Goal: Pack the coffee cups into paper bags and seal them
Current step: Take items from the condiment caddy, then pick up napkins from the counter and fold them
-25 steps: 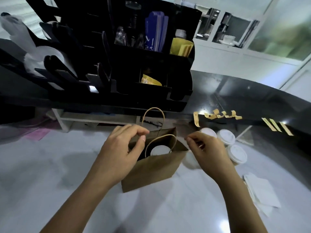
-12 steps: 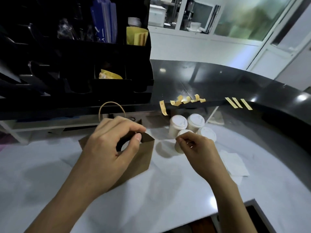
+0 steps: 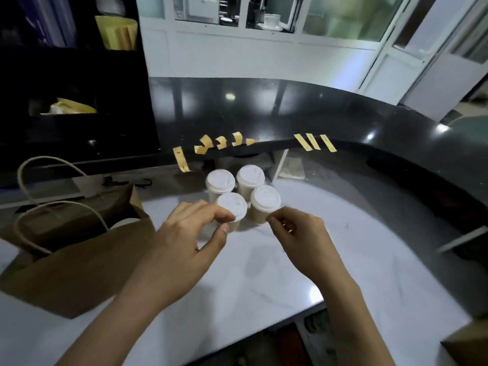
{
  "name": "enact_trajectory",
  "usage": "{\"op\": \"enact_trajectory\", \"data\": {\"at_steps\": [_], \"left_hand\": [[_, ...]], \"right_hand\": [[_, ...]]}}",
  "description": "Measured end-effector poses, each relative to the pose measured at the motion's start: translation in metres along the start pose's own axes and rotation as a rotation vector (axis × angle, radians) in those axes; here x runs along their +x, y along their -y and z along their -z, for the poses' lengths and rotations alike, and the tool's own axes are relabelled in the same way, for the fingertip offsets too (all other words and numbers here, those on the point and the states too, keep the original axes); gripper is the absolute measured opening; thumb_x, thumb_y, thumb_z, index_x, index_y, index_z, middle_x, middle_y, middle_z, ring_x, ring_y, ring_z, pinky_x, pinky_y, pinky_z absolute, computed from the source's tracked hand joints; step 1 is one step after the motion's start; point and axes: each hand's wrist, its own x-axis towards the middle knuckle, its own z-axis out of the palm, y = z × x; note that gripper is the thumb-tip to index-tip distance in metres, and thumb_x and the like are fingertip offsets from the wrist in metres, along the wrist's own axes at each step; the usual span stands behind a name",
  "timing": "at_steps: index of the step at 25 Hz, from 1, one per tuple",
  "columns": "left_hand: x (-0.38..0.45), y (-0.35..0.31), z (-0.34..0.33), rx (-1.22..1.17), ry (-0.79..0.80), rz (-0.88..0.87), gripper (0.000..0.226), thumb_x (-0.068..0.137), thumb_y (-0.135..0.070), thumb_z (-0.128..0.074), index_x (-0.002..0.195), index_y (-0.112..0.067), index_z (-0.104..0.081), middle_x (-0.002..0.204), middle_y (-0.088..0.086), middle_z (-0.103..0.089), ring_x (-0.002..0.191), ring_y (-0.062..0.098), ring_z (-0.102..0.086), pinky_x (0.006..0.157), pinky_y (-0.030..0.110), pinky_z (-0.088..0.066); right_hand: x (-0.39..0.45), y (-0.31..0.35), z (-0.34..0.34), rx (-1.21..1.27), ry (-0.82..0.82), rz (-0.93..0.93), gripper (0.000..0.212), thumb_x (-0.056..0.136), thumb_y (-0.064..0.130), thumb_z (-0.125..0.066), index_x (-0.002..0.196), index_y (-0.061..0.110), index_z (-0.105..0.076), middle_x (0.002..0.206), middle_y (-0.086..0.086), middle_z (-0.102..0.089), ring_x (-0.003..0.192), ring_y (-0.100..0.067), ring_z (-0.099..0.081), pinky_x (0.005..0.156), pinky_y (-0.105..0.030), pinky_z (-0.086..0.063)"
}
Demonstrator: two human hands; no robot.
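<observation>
Several paper coffee cups with white lids stand bunched on the white counter [image 3: 290, 273]. My left hand [image 3: 190, 236] reaches the front left cup [image 3: 233, 206]; its curved fingertips meet the lid's left rim and the thumb sits beside the cup wall, not round it. My right hand [image 3: 293, 233] hovers with fingers curled, just in front of the front right cup [image 3: 265, 198], and I see nothing in it. An open brown paper bag [image 3: 79, 265] with rope handles stands to the left. A white lid [image 3: 124, 222] shows inside it.
Yellow tape strips [image 3: 182, 159] hang from the edge of the raised black counter [image 3: 264, 114] behind the cups, and three more [image 3: 314, 141] lie to the right. A black organizer [image 3: 74, 88] fills the back left. A brown bag corner [image 3: 467, 344] is at the lower right.
My left hand let go of the bag's rim and moved right to the front left cup. My right hand stayed curled near the cups. The view swung right.
</observation>
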Motion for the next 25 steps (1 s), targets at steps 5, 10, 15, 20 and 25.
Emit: {"op": "enact_trajectory", "data": {"at_steps": [5, 10, 15, 20, 25], "left_hand": [[0.024, -0.024, -0.07, -0.043, 0.091, -0.007, 0.02, 0.093, -0.032, -0.059, 0.112, -0.034, -0.066, 0.103, -0.026, -0.062, 0.108, 0.0, -0.051, 0.087, 0.007, -0.035], [0.04, -0.034, -0.123, -0.094, 0.168, 0.005, 0.02, 0.094, -0.032, -0.061, 0.112, -0.04, -0.064, 0.108, -0.03, -0.06, 0.11, -0.002, -0.051, 0.087, 0.008, -0.039], [0.053, -0.033, -0.162, -0.116, 0.213, 0.046, 0.016, 0.095, -0.032, -0.061, 0.108, -0.039, -0.065, 0.106, -0.029, -0.061, 0.107, 0.002, -0.055, 0.086, 0.016, -0.044], [0.056, -0.031, -0.185, -0.127, 0.266, 0.095, 0.013, 0.096, -0.03, -0.06, 0.106, -0.036, -0.066, 0.102, -0.026, -0.064, 0.106, 0.0, -0.053, 0.089, 0.02, -0.045], [0.056, -0.019, -0.192, -0.146, 0.246, 0.157, 0.013, 0.096, -0.025, -0.06, 0.103, -0.033, -0.067, 0.099, -0.021, -0.066, 0.101, 0.002, -0.055, 0.088, 0.022, -0.046]], "right_hand": [[-0.006, -0.065, 0.038, -0.005, -0.022, -0.108, 0.013, 0.097, 0.033, -0.061, 0.087, 0.034, -0.069, 0.079, 0.021, -0.068, 0.078, -0.002, -0.063, 0.07, -0.027, -0.053], [-0.014, -0.119, 0.052, -0.039, -0.149, -0.229, 0.013, 0.093, 0.028, -0.061, 0.082, 0.032, -0.067, 0.079, 0.019, -0.069, 0.077, -0.004, -0.063, 0.07, -0.033, -0.055], [-0.014, -0.16, 0.036, -0.06, -0.134, -0.388, 0.009, 0.09, 0.026, -0.063, 0.085, 0.03, -0.069, 0.08, 0.017, -0.069, 0.078, -0.005, -0.064, 0.071, -0.032, -0.055], [-0.005, -0.183, 0.0, -0.144, -0.026, -0.337, 0.01, 0.09, 0.028, -0.071, 0.1, 0.027, -0.07, 0.097, 0.012, -0.065, 0.094, -0.012, -0.06, 0.075, -0.028, -0.048], [0.006, -0.196, -0.027, -0.372, 0.071, -0.232, 0.037, 0.088, 0.035, -0.072, 0.122, 0.023, -0.062, 0.119, 0.005, -0.064, 0.109, -0.022, -0.057, 0.089, -0.032, -0.041]]}}
